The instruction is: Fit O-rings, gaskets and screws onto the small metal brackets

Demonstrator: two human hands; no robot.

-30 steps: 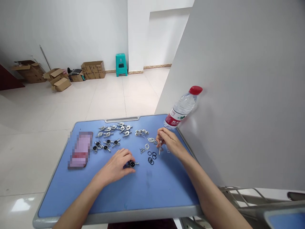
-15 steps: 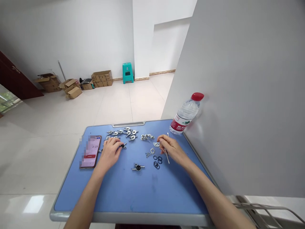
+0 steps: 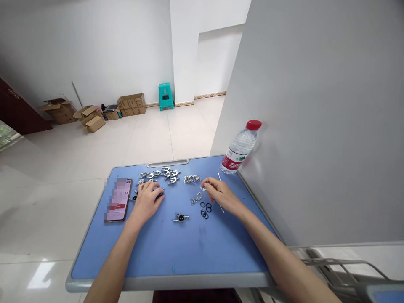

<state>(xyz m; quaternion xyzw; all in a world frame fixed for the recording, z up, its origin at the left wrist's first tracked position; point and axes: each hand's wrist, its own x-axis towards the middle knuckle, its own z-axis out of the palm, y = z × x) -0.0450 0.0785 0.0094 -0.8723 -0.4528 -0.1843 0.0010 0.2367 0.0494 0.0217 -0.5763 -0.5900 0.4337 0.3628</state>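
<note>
The left hand (image 3: 147,202) lies palm down on the blue worktop (image 3: 176,252), fingers curled over a small black-and-silver fitting (image 3: 158,194) near the far left part of the surface; whether it grips the piece cannot be told. Just left of it lies a phone (image 3: 118,205), close to the left edge. The right hand (image 3: 221,195) rests toward the far right side, its fingertips pinched on a small silver plate (image 3: 204,187), with a thin stick (image 3: 220,207) under the fingers. Beside that hand lie black rings (image 3: 205,210) and tiny screws (image 3: 193,201). One assembled fitting (image 3: 180,217) sits alone mid-worktop. A row of silver brackets (image 3: 167,174) lines the far edge. A water bottle (image 3: 240,148) stands at the far right corner.
</note>
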